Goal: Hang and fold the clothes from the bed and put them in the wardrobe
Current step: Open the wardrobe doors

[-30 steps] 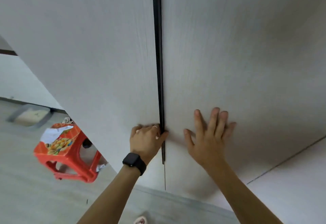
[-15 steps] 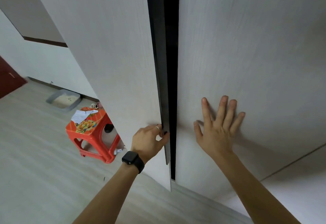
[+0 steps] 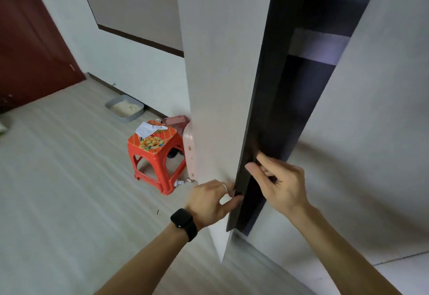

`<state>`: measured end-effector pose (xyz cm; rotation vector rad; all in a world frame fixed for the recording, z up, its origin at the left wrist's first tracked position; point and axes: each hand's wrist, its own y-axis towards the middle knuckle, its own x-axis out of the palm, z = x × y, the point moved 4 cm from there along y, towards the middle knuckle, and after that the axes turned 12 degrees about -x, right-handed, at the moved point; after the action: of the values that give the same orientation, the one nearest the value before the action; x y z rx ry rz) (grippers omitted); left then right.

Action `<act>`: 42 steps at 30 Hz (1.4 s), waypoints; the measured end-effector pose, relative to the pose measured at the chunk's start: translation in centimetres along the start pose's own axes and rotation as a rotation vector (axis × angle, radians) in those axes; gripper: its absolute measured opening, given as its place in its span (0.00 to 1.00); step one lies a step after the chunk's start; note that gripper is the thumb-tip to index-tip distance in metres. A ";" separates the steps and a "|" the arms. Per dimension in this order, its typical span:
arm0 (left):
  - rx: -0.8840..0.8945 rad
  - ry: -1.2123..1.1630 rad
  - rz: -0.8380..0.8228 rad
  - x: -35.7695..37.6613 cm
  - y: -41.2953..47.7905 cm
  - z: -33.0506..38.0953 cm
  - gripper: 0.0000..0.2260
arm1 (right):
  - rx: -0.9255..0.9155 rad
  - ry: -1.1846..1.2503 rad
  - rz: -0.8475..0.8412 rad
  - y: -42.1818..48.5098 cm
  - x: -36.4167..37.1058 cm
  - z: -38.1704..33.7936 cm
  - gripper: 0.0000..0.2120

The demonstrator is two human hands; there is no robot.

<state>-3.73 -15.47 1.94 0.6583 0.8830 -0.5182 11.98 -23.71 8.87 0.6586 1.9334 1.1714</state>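
Gripping the viewer-facing edge of the upright wardrobe door, left hand below right hand.

Both our bare forearms reach forward. Our left grip pinches the door edge, thumb inside. Our right grip curls round it just above.

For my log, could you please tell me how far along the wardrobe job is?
Done: the wardrobe door stands partly open. In hand: the left hand grips its edge, the right hand reaches into the gap. Left: no clothes in view; hanging and folding remain.
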 end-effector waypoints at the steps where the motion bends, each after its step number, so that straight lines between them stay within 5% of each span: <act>1: -0.016 -0.020 0.018 -0.4 -0.9 -0.7 0.11 | -0.033 -0.002 -0.009 0.1 0.6 -0.7 0.15; 9: -0.316 -0.208 0.116 -4.5 -7.0 -5.6 0.41 | -0.061 0.028 -0.050 -0.7 8.3 -6.3 0.20; 26: -0.718 -0.392 0.327 -13.2 -10.2 -21.6 0.40 | -0.230 -0.011 -0.537 2.6 27.3 -11.0 0.32; 30: -0.765 -0.347 0.440 -13.8 -10.8 -21.8 0.45 | -0.153 0.015 -0.552 2.0 27.7 -10.9 0.33; 33: -0.752 -0.300 0.602 -12.5 -11.6 -18.3 0.39 | -0.091 -0.033 -0.513 0.9 25.9 -9.8 0.31; 39: -0.608 -0.418 0.242 -7.3 -7.7 -10.5 0.30 | 0.069 -0.192 -0.549 -3.4 18.0 -6.0 0.33; 42: -0.498 -0.420 0.086 -5.5 -1.9 -5.9 0.28 | 0.126 -0.389 -0.413 -2.6 9.2 -2.8 0.30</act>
<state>-11.07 -11.78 3.18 0.1205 0.5492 -0.3215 4.28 -19.44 4.16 0.4769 1.7088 0.6173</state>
